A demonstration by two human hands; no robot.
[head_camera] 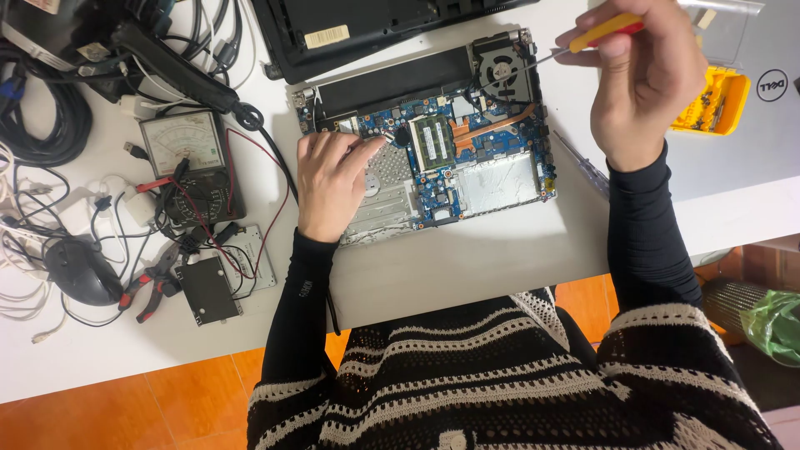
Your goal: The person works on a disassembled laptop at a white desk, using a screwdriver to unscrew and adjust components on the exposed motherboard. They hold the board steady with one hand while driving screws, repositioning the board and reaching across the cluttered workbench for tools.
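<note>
The right hand (642, 79) is closed around a screwdriver (587, 40) with a yellow and red handle. The fingers pinch the handle near the top. The thin metal shaft runs out of the hand to the left and a little nearer, and its tip seems to end just beside the round fan (502, 68) at the far right corner of the open laptop (425, 133). So the long line of the tool goes from right to left, and the fan lies left of the grip.

The left hand (333, 179) rests flat on the left part of the laptop, fingers bent, touching the silver plate and the edge of the blue board. It holds nothing that I can see; it presses down on the laptop. The right hand is the nearer one to the fan; the left hand is well apart from it.

Right of the right hand sits a small yellow tray (713, 104) with tiny parts in it. Far left on the white table (467, 267) lie a meter (185, 146) with a dial, red-handled pliers (150, 287), a dark mouse (81, 271) and many cables (42, 117).
</note>
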